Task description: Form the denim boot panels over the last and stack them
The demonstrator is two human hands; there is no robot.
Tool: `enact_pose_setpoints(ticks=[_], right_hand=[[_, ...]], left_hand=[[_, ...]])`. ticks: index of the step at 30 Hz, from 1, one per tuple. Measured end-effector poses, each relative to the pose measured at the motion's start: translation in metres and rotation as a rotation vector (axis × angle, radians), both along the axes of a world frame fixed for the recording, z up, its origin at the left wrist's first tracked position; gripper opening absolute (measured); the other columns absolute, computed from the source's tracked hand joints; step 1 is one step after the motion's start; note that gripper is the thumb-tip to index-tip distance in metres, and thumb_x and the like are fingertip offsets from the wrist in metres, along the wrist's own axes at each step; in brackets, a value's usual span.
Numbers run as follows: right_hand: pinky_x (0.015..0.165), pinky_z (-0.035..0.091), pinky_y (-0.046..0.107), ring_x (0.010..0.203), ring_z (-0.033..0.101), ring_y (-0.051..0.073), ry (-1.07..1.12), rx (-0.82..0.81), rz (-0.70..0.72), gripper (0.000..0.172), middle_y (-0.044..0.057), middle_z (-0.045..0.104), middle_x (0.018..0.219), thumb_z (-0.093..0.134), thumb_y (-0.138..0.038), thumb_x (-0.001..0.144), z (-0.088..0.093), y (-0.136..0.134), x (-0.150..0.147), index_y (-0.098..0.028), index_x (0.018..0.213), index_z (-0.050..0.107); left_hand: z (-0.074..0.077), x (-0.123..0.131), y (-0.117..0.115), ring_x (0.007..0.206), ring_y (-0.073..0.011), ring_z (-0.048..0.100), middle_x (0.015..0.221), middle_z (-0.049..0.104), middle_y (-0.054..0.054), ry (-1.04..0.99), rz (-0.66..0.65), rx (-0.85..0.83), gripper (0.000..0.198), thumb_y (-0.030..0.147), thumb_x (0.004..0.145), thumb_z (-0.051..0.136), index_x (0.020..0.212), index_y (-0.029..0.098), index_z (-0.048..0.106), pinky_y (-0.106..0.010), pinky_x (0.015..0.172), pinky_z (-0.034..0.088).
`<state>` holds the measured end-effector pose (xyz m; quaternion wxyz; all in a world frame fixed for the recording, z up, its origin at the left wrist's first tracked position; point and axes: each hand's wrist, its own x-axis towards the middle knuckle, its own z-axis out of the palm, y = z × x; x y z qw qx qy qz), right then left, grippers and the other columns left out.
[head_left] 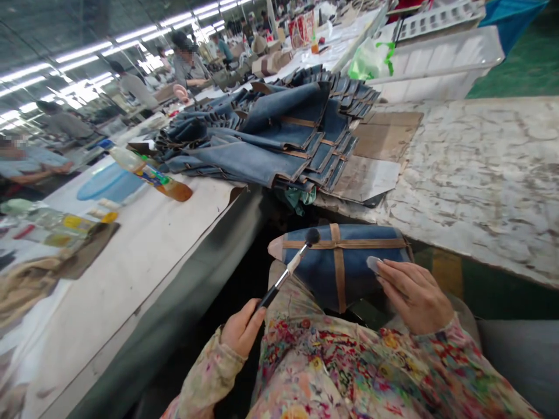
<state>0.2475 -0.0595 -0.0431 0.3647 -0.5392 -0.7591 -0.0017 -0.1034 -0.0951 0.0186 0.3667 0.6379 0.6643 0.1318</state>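
Across my lap lies a blue denim-like piece [310,265] with tan strips crossing on it. My left hand [243,327] is closed around the black handle of a slim tool [293,263]. Its metal shaft has a pale wrapping partway up, and its dark round head is over the left part of the blue piece. A small whitish flat piece [372,263] is pinched in the fingers of my right hand [414,294], at the right part of the blue piece. What the whitish piece is made of cannot be made out.
Stacked blue pieces with tan strips [279,134] cover the table corner ahead. A bottle with amber liquid [174,187] lies on the left table [174,244]. The right tabletop [480,169] is worn and stained. Several people work at the far left.
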Motion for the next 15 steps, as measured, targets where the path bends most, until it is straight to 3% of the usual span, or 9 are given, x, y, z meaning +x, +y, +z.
enact_pose_setpoints(ticks=[6,10,15], right_hand=[[0.085,0.044,0.038,0.094,0.056,0.020,-0.015,-0.003,0.005,0.032,0.006,0.061,0.104,0.049,-0.029,0.084,0.000,0.001,0.003,-0.022,0.114,0.056],[0.084,0.043,0.039,0.093,0.057,0.021,-0.022,-0.001,0.062,0.035,0.005,0.060,0.105,0.046,-0.033,0.085,-0.002,0.003,0.006,-0.025,0.118,0.053],[0.084,0.043,0.041,0.094,0.056,0.024,-0.032,-0.024,0.016,0.040,0.007,0.059,0.105,0.041,-0.042,0.085,-0.010,0.005,0.008,-0.023,0.119,0.052]], left_hand=[[0.003,-0.020,-0.005,0.047,-0.0100,0.038,0.053,0.039,0.004,0.077,0.129,0.065,0.040,0.049,0.083,0.031,0.082,0.017,0.054,-0.022,0.047,0.031],[0.005,-0.033,-0.008,0.051,-0.0125,0.046,0.056,0.047,0.002,0.159,0.154,0.133,0.040,0.050,0.083,0.028,0.091,0.019,0.054,-0.024,0.053,0.037],[0.006,-0.047,-0.001,0.061,-0.0150,0.057,0.067,0.059,-0.002,0.358,0.175,0.125,0.034,0.044,0.084,0.030,0.090,0.021,0.055,-0.024,0.060,0.040]])
